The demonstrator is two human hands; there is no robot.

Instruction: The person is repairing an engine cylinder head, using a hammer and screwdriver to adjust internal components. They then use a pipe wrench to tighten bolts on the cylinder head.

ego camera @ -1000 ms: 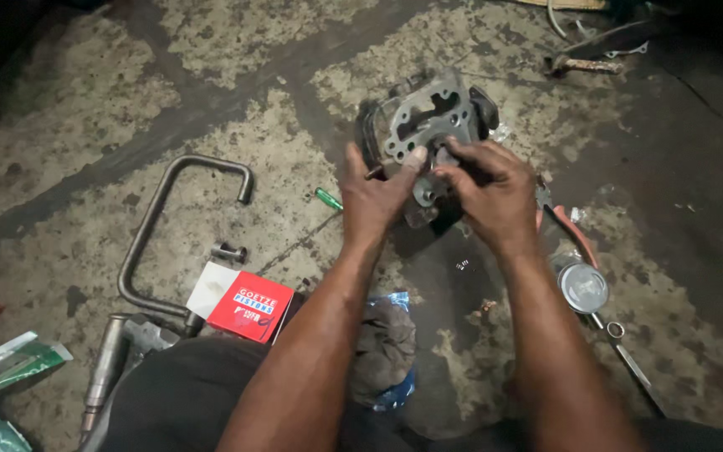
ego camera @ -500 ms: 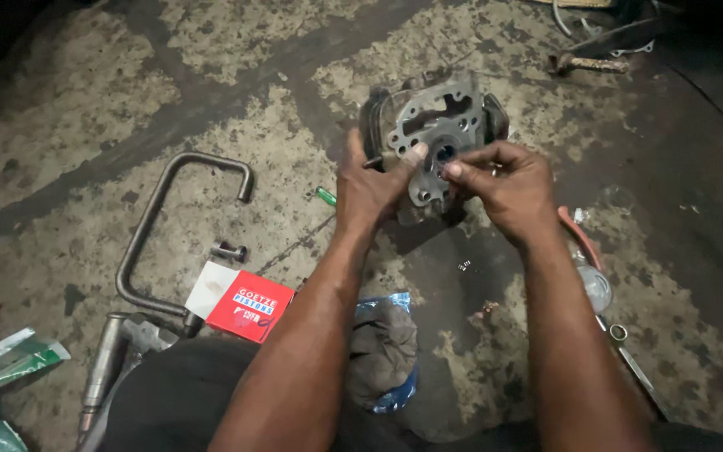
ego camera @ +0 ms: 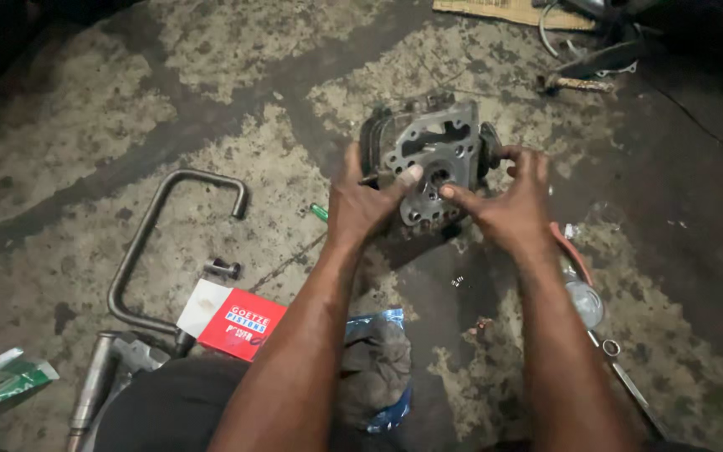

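Stained, patchy concrete floor point(ego camera: 85, 125) serves as the work surface, dim workshop w/ tools scattered about. At centre a grey cast-metal engine cylinder head point(ego camera: 428, 159) is propped on edge on the floor, flat gasket face turned up toward the camera.

Left hand point(ego camera: 361, 197) is wrapped on the head's left flank, thumb pressed onto the gasket face. Right hand point(ego camera: 508, 201) is clasped around the head's right side, forefinger laid by the central bore. Both hands are closed on the part; nothing else is gripped.

Handling, as judged: solid casting, so prob. heavy for its size and fully stiff; oily film likely, so slippery. Thin cooling fins and the machined face are prob. the parts easiest to chip or scratch. Best held by the thick outer flanks w/ both hands, as is done now, not by the fins or ports.

Left of the head and nearer the camera, a bent steel pipe point(ego camera: 140, 251) is lying, w/ a red-and-white carton point(ego camera: 232, 318) below it. Directly below the head a rag on blue plastic point(ego camera: 374, 368) is seen. Right of the head, a small clear bottle point(ego camera: 583, 297) is resting.
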